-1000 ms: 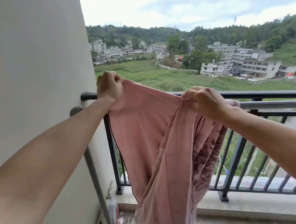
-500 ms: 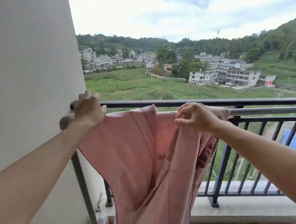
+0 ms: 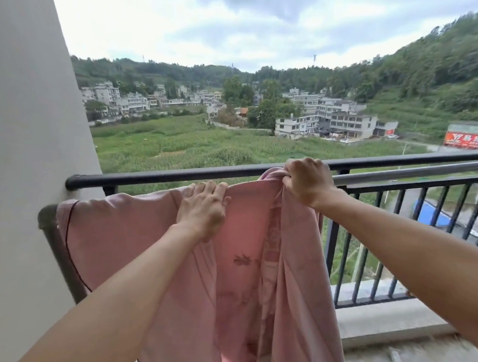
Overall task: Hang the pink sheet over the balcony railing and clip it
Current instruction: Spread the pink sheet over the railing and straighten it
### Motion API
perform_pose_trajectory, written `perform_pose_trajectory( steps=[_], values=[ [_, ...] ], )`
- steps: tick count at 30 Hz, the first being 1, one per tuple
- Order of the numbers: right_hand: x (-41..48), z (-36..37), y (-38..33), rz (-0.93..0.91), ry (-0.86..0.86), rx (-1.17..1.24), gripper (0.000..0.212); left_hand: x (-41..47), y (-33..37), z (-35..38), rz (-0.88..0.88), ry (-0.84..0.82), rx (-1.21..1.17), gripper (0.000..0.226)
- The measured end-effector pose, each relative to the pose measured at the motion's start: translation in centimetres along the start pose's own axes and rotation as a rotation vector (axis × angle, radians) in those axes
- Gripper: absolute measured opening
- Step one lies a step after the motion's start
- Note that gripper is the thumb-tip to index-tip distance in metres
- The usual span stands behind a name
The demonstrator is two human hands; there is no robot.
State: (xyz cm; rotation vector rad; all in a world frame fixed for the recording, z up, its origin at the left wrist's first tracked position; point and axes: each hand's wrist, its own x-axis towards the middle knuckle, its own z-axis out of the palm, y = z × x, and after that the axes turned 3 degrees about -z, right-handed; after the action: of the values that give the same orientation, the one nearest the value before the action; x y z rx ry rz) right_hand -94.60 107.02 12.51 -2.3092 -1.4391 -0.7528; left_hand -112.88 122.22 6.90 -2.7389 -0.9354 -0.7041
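At the far left, beside the pale wall (image 3: 21,165), the pink sheet (image 3: 131,246) now lay draped over the end of the grey inner rail (image 3: 402,175), its dark-piped edge hanging down just beside the wall; a second earlier that corner had been held up in the air in a fist. The left hand (image 3: 202,209) had since let go of the corner and moved rightward along the top, and it rested palm down with fingers spread flat on the fabric, gripping nothing. Further right, the right hand (image 3: 307,182) was clenched on a bunched fold of the sheet, lifting it to the height of the black top railing (image 3: 204,174). The rest of the sheet hung in loose gathers below both hands. The left portion looked hung; the bunch on the right probably needed spreading along the rail next. No clips were in view.
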Motion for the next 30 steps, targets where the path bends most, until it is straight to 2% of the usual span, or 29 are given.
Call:
perform_pose_trajectory(
  steps=[4, 9, 12, 16, 17, 23, 25, 27, 29, 30],
  values=[
    [2.7, -1.5, 5.6, -0.011, 0.161, -0.034, 0.016, 0.3, -0.2, 0.3, -0.041, 0.027, 0.067, 0.045],
    [5.6, -4.5, 17.4, 0.17, 0.308, -0.149, 0.024, 0.2, 0.2, 0.9, -0.098, 0.065, 0.16, 0.053],
    [5.5, -3.6, 20.5, 0.219, 0.258, -0.208, 0.027, 0.6, 1.0, 1.0, -0.133, 0.063, 0.224, 0.049],
    [2.7, 1.3, 18.4, 0.076, -0.165, -0.005, 0.025, 0.1, 1.6, 1.0, -0.22, 0.043, 0.279, 0.042],
    [2.0, 2.1, 17.7, 0.052, -0.222, 0.059, 0.027, 0.0, 1.5, 0.9, -0.227, 0.045, 0.277, 0.04],
    [1.7, 1.1, 13.9, -0.059, -0.229, 0.092, 0.041, -1.2, 2.1, -0.4, -0.201, -0.036, 0.223, 0.061],
    [1.3, 0.5, 10.8, -0.166, -0.193, 0.143, 0.04, -2.8, 1.5, -0.9, -0.208, 0.062, 0.168, 0.056],
    [0.7, 0.1, 7.1, -0.267, -0.147, 0.201, 0.039, -5.1, -0.2, -1.5, -0.316, 0.266, 0.057, 0.043],
    [0.5, -0.1, 3.3, -0.33, -0.102, 0.243, 0.039, -7.9, -3.5, -2.0, -0.551, 0.443, -0.056, 0.037],
    [0.6, 0.0, 1.3, -0.351, -0.09, 0.267, 0.039, -9.2, -5.5, -2.2, -0.711, 0.481, -0.122, 0.039]
  ],
)
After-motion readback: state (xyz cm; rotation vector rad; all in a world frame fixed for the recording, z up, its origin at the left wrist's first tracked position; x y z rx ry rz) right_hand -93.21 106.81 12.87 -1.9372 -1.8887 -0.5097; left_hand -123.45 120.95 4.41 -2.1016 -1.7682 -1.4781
